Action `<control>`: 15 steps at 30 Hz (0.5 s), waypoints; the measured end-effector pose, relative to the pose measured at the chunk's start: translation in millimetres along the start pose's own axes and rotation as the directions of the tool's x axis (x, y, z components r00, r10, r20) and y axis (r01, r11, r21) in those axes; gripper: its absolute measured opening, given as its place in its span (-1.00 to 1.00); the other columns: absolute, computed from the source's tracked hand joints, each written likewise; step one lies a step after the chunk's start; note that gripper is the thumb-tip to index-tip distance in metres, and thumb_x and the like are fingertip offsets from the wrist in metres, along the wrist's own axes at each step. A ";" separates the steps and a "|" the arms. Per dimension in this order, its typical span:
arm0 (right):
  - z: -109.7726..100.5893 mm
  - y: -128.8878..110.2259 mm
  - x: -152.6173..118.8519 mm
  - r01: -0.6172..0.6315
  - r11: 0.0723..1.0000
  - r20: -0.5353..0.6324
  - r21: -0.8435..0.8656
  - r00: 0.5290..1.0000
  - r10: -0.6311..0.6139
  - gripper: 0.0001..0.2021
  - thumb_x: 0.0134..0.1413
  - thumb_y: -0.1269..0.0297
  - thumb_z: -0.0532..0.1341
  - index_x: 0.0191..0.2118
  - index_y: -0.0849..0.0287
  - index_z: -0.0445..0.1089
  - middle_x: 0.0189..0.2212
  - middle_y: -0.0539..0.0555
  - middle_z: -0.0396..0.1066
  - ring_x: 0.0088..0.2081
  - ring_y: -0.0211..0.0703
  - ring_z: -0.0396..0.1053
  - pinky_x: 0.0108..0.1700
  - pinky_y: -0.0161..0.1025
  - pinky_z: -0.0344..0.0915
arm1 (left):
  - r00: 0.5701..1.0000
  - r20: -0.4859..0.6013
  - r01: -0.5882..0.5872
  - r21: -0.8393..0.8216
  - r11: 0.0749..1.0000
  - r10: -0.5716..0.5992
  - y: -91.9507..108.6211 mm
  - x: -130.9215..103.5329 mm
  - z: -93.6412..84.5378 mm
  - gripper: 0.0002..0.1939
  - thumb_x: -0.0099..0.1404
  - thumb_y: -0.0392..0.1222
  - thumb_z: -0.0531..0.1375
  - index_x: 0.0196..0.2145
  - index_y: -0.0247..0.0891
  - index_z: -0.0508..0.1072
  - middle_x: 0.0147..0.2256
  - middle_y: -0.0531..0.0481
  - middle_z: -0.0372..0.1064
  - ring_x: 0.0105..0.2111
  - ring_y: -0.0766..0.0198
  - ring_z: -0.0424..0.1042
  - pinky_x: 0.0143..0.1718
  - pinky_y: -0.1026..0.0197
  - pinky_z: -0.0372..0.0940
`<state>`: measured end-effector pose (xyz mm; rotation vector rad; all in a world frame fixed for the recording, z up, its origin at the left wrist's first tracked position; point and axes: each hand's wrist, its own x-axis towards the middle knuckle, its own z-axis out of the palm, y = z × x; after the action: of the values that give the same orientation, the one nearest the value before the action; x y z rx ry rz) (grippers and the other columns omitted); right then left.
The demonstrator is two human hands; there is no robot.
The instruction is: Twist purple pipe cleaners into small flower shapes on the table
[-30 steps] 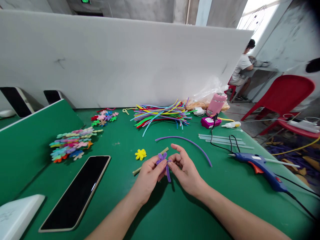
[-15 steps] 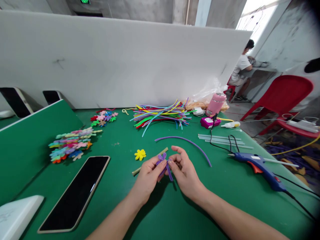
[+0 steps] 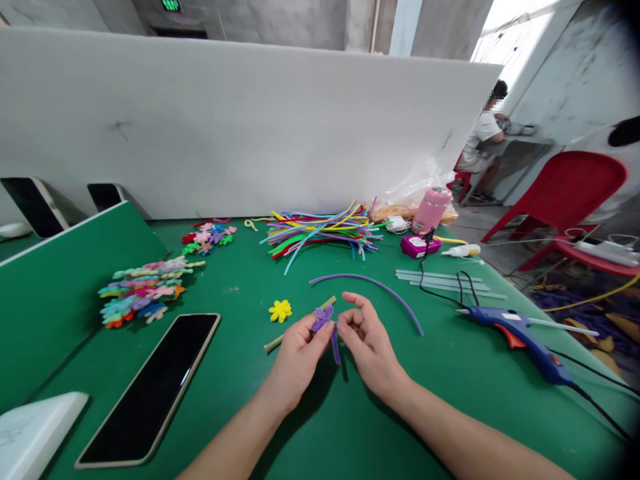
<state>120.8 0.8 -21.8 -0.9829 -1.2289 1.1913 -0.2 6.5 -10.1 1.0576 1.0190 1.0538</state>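
Left hand [image 3: 299, 350] pinches purple flower [image 3: 323, 320] (table's right edge [image 3: 520, 303] well apart).

Single head view, forward and down, from close above the green table [image 3: 240, 360]

Green tabletop [image 3: 240, 280] with piled multicoloured pipe cleaners [image 3: 325, 230], loose purple stem [image 3: 359, 275], yellow flower [image 3: 280, 311], phone [image 3: 150, 393], and blue glue gun [image 3: 537, 350].

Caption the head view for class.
Two hands hold a looped purple pipe cleaner above a green table, near a yellow flower.
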 end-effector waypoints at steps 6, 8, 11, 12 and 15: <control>-2.2 -4.4 4.8 -0.083 0.978 0.050 0.192 0.996 0.075 -0.73 -0.02 0.35 0.11 -0.13 0.13 0.14 -0.54 -0.11 0.16 -0.52 -0.33 0.14 -0.45 -0.35 0.11 | 0.998 0.049 -0.043 0.110 0.993 0.038 9.6 -1.1 -2.7 -0.86 0.13 -0.16 0.18 -0.46 -0.30 0.40 -0.54 0.12 0.19 -0.54 0.40 0.06 -0.51 0.35 0.02; -5.8 -4.6 6.4 -0.053 0.986 0.084 0.156 0.996 0.040 -0.73 0.01 0.35 0.09 -0.10 0.13 0.15 -0.50 -0.08 0.19 -0.48 -0.31 0.19 -0.40 -0.32 0.16 | 0.998 0.056 0.027 0.029 0.999 -0.028 9.9 -0.5 -3.2 -0.84 0.12 -0.14 0.19 -0.44 -0.30 0.39 -0.55 0.12 0.18 -0.56 0.41 0.04 -0.53 0.35 0.01; -13.1 -3.9 8.1 0.111 0.994 0.098 -0.004 0.989 -0.110 -0.64 0.03 0.39 0.09 -0.01 0.09 0.12 -0.38 -0.01 0.26 -0.36 -0.26 0.25 -0.29 -0.26 0.23 | 0.992 0.052 0.122 -0.098 0.988 -0.117 9.7 0.3 -4.2 -0.81 0.08 -0.11 0.22 -0.45 -0.31 0.37 -0.60 0.16 0.09 -0.59 0.44 -0.02 -0.57 0.37 -0.05; -15.3 -3.3 8.5 0.184 0.980 0.101 -0.077 0.979 -0.176 -0.60 0.02 0.42 0.11 0.01 0.08 0.11 -0.34 0.01 0.27 -0.34 -0.25 0.26 -0.26 -0.24 0.24 | 0.990 0.052 0.140 -0.124 0.982 -0.134 9.9 0.4 -4.6 -0.80 0.08 -0.11 0.23 -0.45 -0.31 0.38 -0.61 0.17 0.06 -0.60 0.45 -0.05 -0.58 0.37 -0.07; -20.2 -1.4 9.1 0.383 0.883 0.158 -0.271 0.923 -0.352 -0.52 -0.01 0.49 0.13 0.06 0.05 0.09 -0.31 0.02 0.32 -0.31 -0.24 0.29 -0.20 -0.20 0.26 | 0.983 0.088 0.175 -0.169 0.970 -0.162 11.2 0.1 -6.0 -0.81 0.09 -0.12 0.23 -0.41 -0.32 0.42 -0.63 0.18 0.03 -0.62 0.47 -0.08 -0.59 0.38 -0.11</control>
<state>140.6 10.9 -21.3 -0.8572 -1.6316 0.7772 -7.8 9.3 -0.4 0.8442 0.9209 0.9408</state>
